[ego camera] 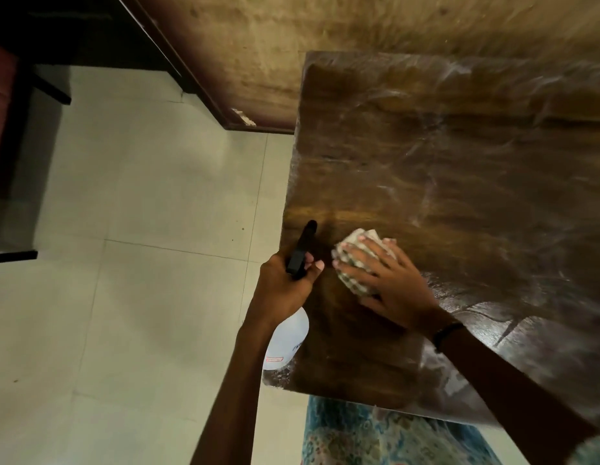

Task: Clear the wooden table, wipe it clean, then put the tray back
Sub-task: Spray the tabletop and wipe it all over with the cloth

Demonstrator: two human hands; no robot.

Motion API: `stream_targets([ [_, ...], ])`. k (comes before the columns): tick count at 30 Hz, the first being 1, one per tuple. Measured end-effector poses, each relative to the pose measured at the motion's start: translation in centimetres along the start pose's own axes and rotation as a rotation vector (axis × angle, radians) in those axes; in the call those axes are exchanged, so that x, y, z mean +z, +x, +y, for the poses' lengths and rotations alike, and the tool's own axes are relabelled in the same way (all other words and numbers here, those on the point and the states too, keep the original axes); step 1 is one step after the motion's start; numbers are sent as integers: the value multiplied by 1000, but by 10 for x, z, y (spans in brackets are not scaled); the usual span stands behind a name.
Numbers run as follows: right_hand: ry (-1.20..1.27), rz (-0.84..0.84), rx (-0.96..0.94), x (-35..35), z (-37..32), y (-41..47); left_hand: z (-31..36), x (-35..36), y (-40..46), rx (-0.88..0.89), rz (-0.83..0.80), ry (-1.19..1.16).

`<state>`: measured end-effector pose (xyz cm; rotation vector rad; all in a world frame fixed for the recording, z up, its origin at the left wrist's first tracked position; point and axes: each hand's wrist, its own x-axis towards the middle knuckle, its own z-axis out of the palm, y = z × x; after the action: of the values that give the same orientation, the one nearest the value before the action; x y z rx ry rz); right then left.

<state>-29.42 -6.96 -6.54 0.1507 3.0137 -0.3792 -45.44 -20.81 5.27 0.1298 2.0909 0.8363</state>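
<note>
Right hand (389, 290) down flat on the crumpled pale checked cloth (355, 260), fingers spread and curled over the wad, pressing it onto the dark brown wooden worktop (459, 169) close to its left edge. The cloth is bunched into a lump with no clear long axis. A dark band (448, 332) sits on that wrist.

Left hand (285, 280) is wrapped around the black trigger head (303, 250) of a white plastic spray bottle (287, 340), fingers curled tight on the grip. The bottle's long axis runs steeply: black nozzle tip pointing up and away towards the far end of the worktop, white body hanging below the hand, just at the worktop's left edge. Bottle and cloth sit just beside each other, fingertips of the two hands nearly meeting.

The worktop surface shows pale smeary streaks across its right and far parts, and a wet sheen near the front corner. Off to the left, pale square floor tiles (141, 196). A brown wooden panel (292, 45) stands beyond the worktop. Blue patterned fabric (359, 437) shows at the bottom edge.
</note>
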Motion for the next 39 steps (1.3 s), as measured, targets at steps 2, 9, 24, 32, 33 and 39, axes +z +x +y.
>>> stream_targets([
  [2, 10, 30, 183, -7, 17, 5, 6, -2, 5, -2, -3, -10],
  [9, 94, 100, 542, -14, 18, 66, 25, -4, 22, -16, 67, -31],
  [24, 74, 127, 532, -16, 28, 81, 33, -26, 53, 25, -20, -15],
  [32, 73, 95, 453, -27, 26, 187, 39, -30, 60, 43, -83, -54],
  [33, 54, 69, 383, -24, 18, 192, 40, -31, 60, 50, -85, -43],
  [39, 2, 49, 25, -10, 4, 125, 53, -31, 60, 38, -80, -7],
])
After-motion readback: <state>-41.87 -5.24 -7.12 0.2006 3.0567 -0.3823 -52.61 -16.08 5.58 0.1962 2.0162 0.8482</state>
